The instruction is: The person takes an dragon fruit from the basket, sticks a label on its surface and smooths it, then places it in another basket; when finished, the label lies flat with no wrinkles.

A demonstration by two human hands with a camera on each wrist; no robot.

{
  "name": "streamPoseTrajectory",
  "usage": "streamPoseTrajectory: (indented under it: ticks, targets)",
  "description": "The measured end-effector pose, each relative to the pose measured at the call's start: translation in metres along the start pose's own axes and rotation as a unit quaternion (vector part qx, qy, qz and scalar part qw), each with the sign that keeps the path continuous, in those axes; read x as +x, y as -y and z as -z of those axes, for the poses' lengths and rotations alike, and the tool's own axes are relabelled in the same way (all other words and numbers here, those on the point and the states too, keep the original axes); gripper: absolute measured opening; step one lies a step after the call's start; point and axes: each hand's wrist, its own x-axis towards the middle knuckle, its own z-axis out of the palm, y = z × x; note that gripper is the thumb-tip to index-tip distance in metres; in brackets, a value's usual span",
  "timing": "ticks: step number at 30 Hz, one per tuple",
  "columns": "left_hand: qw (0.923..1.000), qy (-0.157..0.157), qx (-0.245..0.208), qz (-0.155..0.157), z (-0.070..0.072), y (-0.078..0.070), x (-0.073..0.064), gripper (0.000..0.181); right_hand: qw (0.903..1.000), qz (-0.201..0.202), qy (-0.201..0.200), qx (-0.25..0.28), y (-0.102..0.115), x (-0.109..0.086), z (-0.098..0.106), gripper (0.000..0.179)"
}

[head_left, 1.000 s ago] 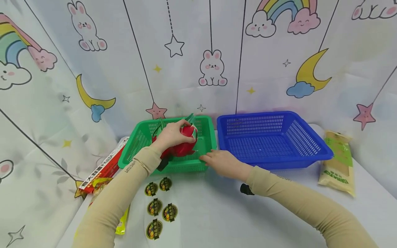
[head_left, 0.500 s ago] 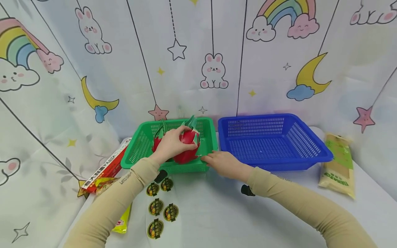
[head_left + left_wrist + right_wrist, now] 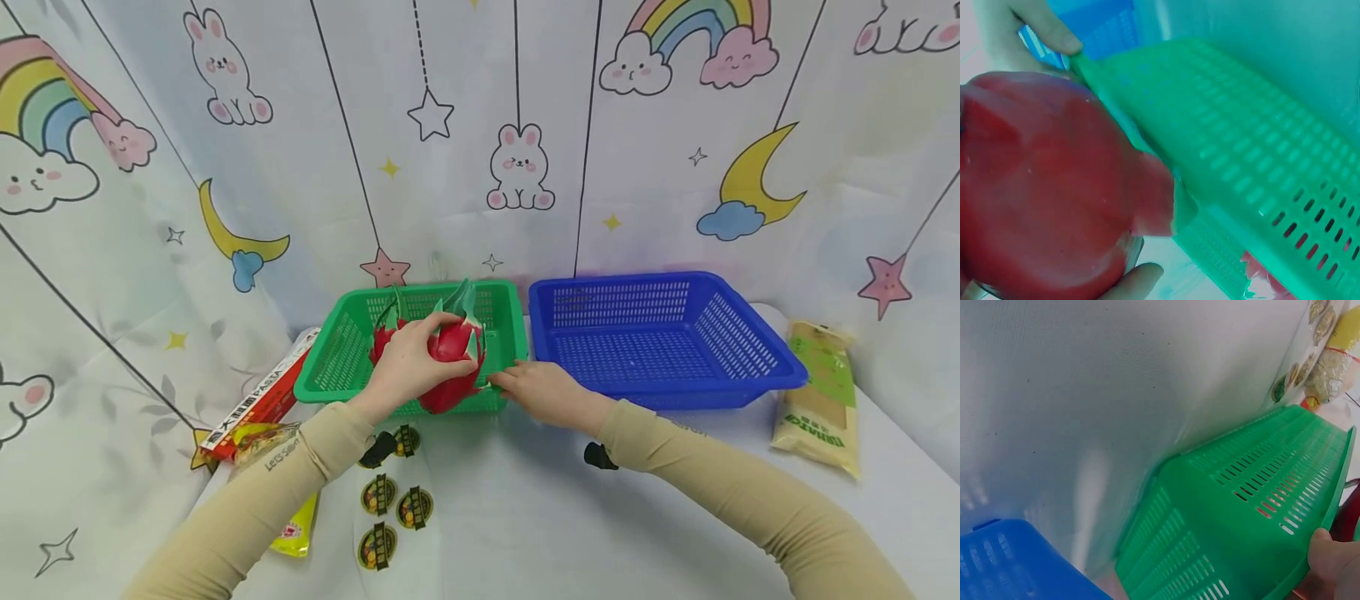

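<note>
In the head view my left hand (image 3: pixel 405 367) grips a red dragon fruit (image 3: pixel 450 392) with green leafy tips, at the near rim of the green basket (image 3: pixel 519 333). That fruit fills much of the left wrist view, in front of the basket wall (image 3: pixel 1229 156). Another dragon fruit (image 3: pixel 380 340) lies in the basket, partly hidden behind the left hand. My right hand (image 3: pixel 547 393) pinches the basket's near right corner. In the right wrist view its thumb (image 3: pixel 1320 547) lies on the green rim.
A blue basket (image 3: pixel 660 392) stands to the right. A tan package (image 3: pixel 817 400) lies beyond it. At left are a red pasta box (image 3: pixel 258 400) and a yellow packet (image 3: pixel 296 529). A strip of round stickers (image 3: pixel 377 546) lies in front of the green basket.
My left hand has drawn the dragon fruit toward me, from inside the green basket to its near rim. The right hand has kept its hold on the basket corner.
</note>
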Motion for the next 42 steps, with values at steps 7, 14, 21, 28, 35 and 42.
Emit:
streamPoseTrajectory:
  ticks: [7,14,21,28,35,42]
  targets:
    - [0.9999,-0.013,-0.006,-0.008,-0.001,-0.004,-0.016,0.062,0.9997,0.003,0.016,0.016,-0.001,-0.002,0.001,0.032]
    - [0.9998,-0.011,-0.018,-0.004,-0.003,-0.004,-0.03,0.062,0.9976,-0.001,0.047,0.051,0.0,-0.008,0.007,0.047]
    - [0.9995,-0.019,-0.023,-0.013,-0.011,-0.007,-0.043,0.062,0.9938,-0.01,0.068,0.088,0.001,-0.018,0.007,0.058]
    - [0.9986,-0.011,-0.04,-0.032,-0.021,-0.01,-0.058,0.061,0.989,-0.029,0.083,0.119,0.006,-0.031,0.013,0.068]
    - [0.997,0.01,-0.056,-0.051,-0.033,-0.014,-0.072,0.063,0.9635,-0.071,0.106,0.235,0.007,-0.048,0.022,0.086]
    - [0.9946,0.037,-0.068,-0.07,-0.042,-0.018,-0.083,0.063,0.9291,-0.093,0.111,0.34,0.016,-0.068,0.026,0.078]
